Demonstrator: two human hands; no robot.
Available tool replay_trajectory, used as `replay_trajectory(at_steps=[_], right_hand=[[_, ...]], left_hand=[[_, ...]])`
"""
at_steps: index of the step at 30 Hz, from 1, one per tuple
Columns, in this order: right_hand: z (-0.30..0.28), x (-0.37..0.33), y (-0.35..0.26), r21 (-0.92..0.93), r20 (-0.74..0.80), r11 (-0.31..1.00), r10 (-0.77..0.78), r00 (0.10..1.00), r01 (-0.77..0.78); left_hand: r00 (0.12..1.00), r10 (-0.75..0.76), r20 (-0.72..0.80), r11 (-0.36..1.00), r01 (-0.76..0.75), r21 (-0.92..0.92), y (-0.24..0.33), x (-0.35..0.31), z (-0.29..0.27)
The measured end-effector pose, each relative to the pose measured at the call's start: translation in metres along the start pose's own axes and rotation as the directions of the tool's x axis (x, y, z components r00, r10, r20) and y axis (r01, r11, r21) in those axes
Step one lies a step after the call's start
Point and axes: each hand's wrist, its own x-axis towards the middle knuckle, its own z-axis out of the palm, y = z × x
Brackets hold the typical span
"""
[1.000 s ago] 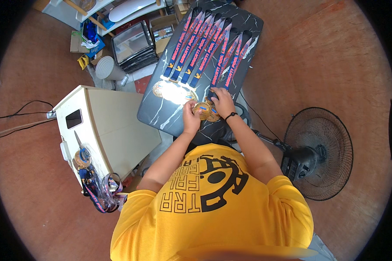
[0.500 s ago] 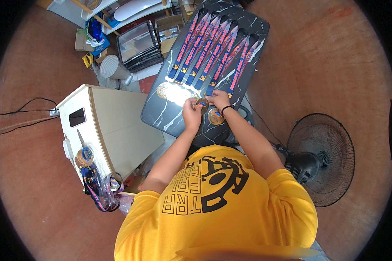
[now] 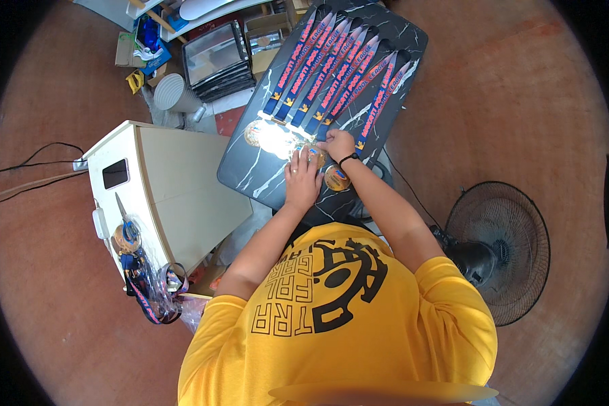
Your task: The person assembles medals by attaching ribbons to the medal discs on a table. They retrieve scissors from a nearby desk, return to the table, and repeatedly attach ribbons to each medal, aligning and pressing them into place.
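On a black marble-patterned table [image 3: 249,177], my left hand [image 3: 303,183] lies with its fingers stretched over a gold medal [image 3: 316,157], partly covering it. My right hand [image 3: 341,144] is closed at the lower end of a navy and pink ribbon [image 3: 323,128], just above that medal; its fingertips are partly hidden. Another gold medal [image 3: 337,178] rests below my right wrist. Several printed ribbons [image 3: 318,71] lie side by side up the table. At their lower ends, to the left, more medals [image 3: 253,133] sit in strong glare, which hides their detail.
A cream cabinet [image 3: 189,183] stands at the left, with scissors [image 3: 124,215] and a bundle of ribbons in clear plastic [image 3: 149,284] on it. A black fan [image 3: 497,254] is at the right. Stacked dark trays [image 3: 216,57] and a shelf [image 3: 210,10] are beyond the table's left side.
My left hand has gone from gripping the medal's edge to lying flat over it, the medal now lower on the table. My right hand has shifted slightly up at the ribbon's end.
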Motion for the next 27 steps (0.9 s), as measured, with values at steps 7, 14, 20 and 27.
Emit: replay_trajectory(at_steps=[7, 14, 20, 27], right_hand=[[0.007, 0.006, 0.000, 0.081, -0.131, 0.996, 0.042, 0.990, -0.031], [0.011, 0.021, 0.015, 0.289, 0.012, 0.943, 0.170, 0.985, -0.166], [0.008, 0.021, 0.008, 0.429, 0.101, 0.873, 0.208, 0.973, -0.231], [0.026, 0.021, 0.020, 0.170, -0.142, 0.985, 0.047, 0.989, -0.022]], left_hand=[[0.964, 0.001, 0.268, 0.998, -0.019, 0.066, 0.001, -0.012, 0.004], [0.967, 0.016, 0.252, 0.996, -0.036, 0.077, 0.001, -0.021, 0.008], [0.960, 0.021, 0.279, 0.996, -0.043, 0.075, -0.001, -0.025, 0.008], [0.940, 0.043, 0.339, 0.991, -0.084, 0.105, -0.006, -0.026, -0.004]])
